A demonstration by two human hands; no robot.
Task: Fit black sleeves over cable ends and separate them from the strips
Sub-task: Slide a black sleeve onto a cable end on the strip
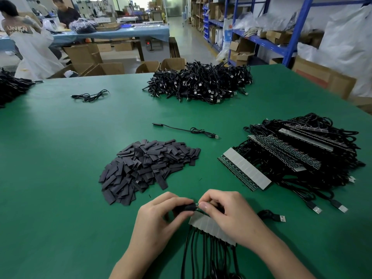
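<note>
A black sleeve (188, 207) is held low over the near middle of the green table (70, 158), pinched between the thumb and curled fingers of the left hand (159, 220). Its right end meets the upper corner of a pale strip (211, 226). There the right hand (227, 214) pinches a small cable end between thumb and forefinger; how far that end sits inside the sleeve cannot be told. The strip lies tilted beneath the right hand, and a row of black cables (201, 256) runs from its near edge toward the person and out of view. A USB plug (281, 218) lies near the right wrist. Just beyond the left hand spreads a loose heap of flat sleeves (145, 168). To the right of the heap lies a stack of strips (291, 156) with their cables attached, two plugs poking out at its near side. Past the heap a single cable (187, 130) lies stretched out on the cloth. Farther back sits a large tangle of cables (201, 83), with a loose cable (90, 96) well to its left and a dark pile (12, 85) at the table's left edge. Behind the table stand cardboard boxes (100, 67), blue shelving (261, 41) and two people (66, 15) at a blue-covered bench (120, 33).
</note>
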